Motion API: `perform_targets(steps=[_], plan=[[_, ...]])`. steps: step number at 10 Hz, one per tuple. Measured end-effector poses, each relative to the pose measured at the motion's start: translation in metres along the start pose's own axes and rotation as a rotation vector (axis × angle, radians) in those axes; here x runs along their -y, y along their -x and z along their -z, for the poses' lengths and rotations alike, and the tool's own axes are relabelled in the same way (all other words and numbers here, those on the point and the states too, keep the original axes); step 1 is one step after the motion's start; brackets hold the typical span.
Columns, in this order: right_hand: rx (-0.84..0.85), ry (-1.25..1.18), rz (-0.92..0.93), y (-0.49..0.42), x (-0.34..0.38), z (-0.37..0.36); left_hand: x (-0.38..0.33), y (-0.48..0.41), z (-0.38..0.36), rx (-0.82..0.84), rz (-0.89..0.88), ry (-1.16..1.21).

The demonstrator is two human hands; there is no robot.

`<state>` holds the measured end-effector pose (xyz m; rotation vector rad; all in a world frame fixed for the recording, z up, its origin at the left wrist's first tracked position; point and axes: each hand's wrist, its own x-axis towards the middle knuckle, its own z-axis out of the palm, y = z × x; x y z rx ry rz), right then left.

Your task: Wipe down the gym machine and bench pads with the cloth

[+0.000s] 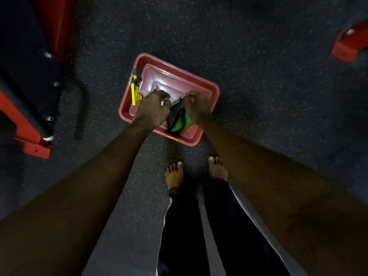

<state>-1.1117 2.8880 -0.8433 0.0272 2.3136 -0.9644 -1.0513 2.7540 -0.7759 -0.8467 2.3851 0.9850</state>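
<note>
A green and dark cloth (178,118) hangs bunched over a red plastic tub (214,89) that stands on the floor. My right hand (197,106) grips the cloth's upper part with curled fingers. My left hand (154,108) is curled just left of the cloth, over the tub's near left side; what it holds is hidden beneath it. A yellow and green spray head (135,88) sticks out past my left hand along the tub's left rim.
A red and black gym machine frame (29,108) with a dark pad stands at the left. Another red frame foot (348,44) sits at the upper right. Dark speckled rubber floor (258,66) surrounds the tub. My bare feet (196,172) stand just behind it.
</note>
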Motion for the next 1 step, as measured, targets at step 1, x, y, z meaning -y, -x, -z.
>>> perform_targets(steps=[1], plan=[[0.033,0.003,-0.037,0.0017,0.0011,0.0021,-0.0049,0.0025,0.0012,-0.017,0.019,0.009]])
